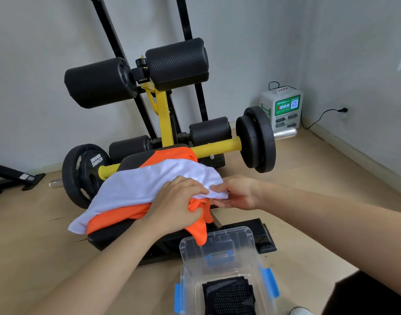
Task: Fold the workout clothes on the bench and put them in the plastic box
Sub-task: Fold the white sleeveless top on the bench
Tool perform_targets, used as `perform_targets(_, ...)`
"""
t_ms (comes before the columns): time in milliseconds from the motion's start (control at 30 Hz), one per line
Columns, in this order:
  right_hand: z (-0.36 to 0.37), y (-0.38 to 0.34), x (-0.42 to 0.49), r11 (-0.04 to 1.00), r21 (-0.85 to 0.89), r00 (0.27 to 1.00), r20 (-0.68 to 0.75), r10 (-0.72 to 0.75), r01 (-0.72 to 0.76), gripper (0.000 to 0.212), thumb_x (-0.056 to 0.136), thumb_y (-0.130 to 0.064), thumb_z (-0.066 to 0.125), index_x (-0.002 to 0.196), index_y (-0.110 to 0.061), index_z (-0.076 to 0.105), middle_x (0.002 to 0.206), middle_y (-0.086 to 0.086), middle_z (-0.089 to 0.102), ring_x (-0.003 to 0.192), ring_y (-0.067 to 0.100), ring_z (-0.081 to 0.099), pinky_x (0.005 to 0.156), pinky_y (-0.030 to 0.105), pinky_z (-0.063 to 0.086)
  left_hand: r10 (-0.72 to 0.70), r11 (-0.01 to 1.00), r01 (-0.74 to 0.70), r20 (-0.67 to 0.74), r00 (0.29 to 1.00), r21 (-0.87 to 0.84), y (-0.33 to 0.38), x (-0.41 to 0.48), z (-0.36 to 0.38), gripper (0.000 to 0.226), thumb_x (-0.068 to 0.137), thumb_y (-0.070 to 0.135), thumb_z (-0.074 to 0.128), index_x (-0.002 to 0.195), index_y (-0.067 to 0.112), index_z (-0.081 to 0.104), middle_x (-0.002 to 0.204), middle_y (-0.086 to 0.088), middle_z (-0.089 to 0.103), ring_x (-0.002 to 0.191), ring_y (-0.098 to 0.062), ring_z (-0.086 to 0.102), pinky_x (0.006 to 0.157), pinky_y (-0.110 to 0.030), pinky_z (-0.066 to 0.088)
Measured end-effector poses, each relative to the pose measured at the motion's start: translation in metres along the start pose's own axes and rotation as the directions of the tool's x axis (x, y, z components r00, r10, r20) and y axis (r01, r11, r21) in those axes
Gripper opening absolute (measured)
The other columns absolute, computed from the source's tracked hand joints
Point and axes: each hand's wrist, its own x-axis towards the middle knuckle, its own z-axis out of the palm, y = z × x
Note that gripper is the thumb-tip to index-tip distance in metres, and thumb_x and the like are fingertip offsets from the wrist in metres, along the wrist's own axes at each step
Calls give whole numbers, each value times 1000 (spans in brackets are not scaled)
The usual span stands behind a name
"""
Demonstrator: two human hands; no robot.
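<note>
Nearest, a clear plastic box [190,277] with blue clips sits on the light wood floor [35,235]. A folded black mesh cloth [229,296] lies inside it. The box's clear lid [231,239] stands up at the far side of the box.

Just past the box is the black padded bench [117,235]. Two loose clothes lie in a pile on it. A bright orange cloth [117,217] is at the bottom and a soft white cloth [149,183] lies on top. One end of the orange cloth hangs off the near edge of the bench, down in front of the lid.

The left hand [179,201] is on the near right part of the pile. Its grip is closed, with the fingers curled into a bunch of the orange cloth. The right hand [238,192] is just beside it, on the right. Its grip is a small pinch on the near edge of the white cloth.

Farther back, a yellow bar [217,147] crosses behind the bench, with a black round weight [81,176] on the left end and more on the right. Higher up are fat black foam rolls [99,83]. Far right, by the grey wall, stands a white and green box [283,110].
</note>
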Motion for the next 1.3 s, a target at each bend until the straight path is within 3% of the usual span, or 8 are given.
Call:
perform_targets(133, -2, -7, -12, 980, 21, 979, -61, -194, 196, 25, 87, -3, 70, 111, -6, 69, 99, 12, 73, 83, 20, 70, 66, 27, 57, -43, 999, 42, -56, 997, -30, 7, 2, 0, 39, 71, 51, 72, 107, 37, 70, 103, 19, 69, 100, -9, 59, 83, -33, 48)
perform_targets(267, -3, -19, -31, 946, -29, 946, 14, -324, 324, 28, 87, -12, 70, 114, -5, 70, 109, 14, 73, 96, 24, 70, 89, 35, 55, -94, 994, 83, -175, 980, -74, 22, 13, -4, 60, 63, 69, 66, 113, 35, 64, 103, 16, 70, 95, -8, 64, 79, -35, 51)
perform_targets(500, 1, -29, -54, 894, -92, 894, 139, -425, 439, 28, 96, -14, 60, 122, -7, 67, 111, 9, 73, 101, 18, 69, 80, 32, 54, -87, 981, 39, -252, 964, -188, 40, 27, 1, 55, 68, 57, 76, 115, 35, 59, 111, 18, 59, 100, -4, 58, 76, -34, 53)
perform_targets(667, -5, -30, -55, 875, -156, 885, 164, -435, 458, 35, 91, -16, 68, 126, -12, 65, 121, 11, 70, 109, 18, 66, 92, 34, 51, -114, 960, 8, -364, 924, -280, 36, 32, -1, 15, 89, 42, 71, 97, 30, 67, 91, 14, 65, 81, -5, 64, 67, -35, 53)
perform_targets(833, -11, -32, -51, 785, -283, 833, 140, -535, 551, 46, 75, -14, 82, 119, -14, 68, 106, 8, 70, 93, 16, 67, 87, 30, 51, -263, 830, 75, -268, 927, -552, 23, 30, -9, 15, 95, 29, 67, 84, 18, 69, 62, 8, 63, 56, -12, 59, 57, -29, 46)
perform_targets(1033, -2, -29, -27, 527, -651, 771, 143, -621, 546, 92, 70, -14, 88, 146, -33, 39, 134, -2, 39, 88, 14, 71, 81, 22, 56, -357, 664, 140, -147, 922, -735, 14, 25, -20, 28, 99, 18, 60, 79, 0, 56, 63, 10, 54, 63, -5, 50, 63, -22, 42)
perform_targets(1167, 9, -39, -12, 316, -786, 645, 133, -753, 531, 46, 79, -24, 81, 122, -22, 64, 107, -7, 56, 73, 1, 57, 64, 10, 43, -407, 578, 124, -153, 901, -807, 5, 16, -25, 39, 95, 34, 62, 89, -5, 60, 74, -18, 60, 75, -14, 53, 71, -36, 44)
perform_targets(1300, 19, -45, -1, 527, -617, 730, 115, -674, 584, 23, 86, -24, 76, 90, -4, 67, 72, 9, 66, 61, 12, 63, 54, 25, 48, -536, 520, 160, -174, 826, -839, -4, 9, -34, 18, 99, 18, 62, 92, 2, 67, 91, -23, 71, 86, -18, 66, 80, -38, 52)
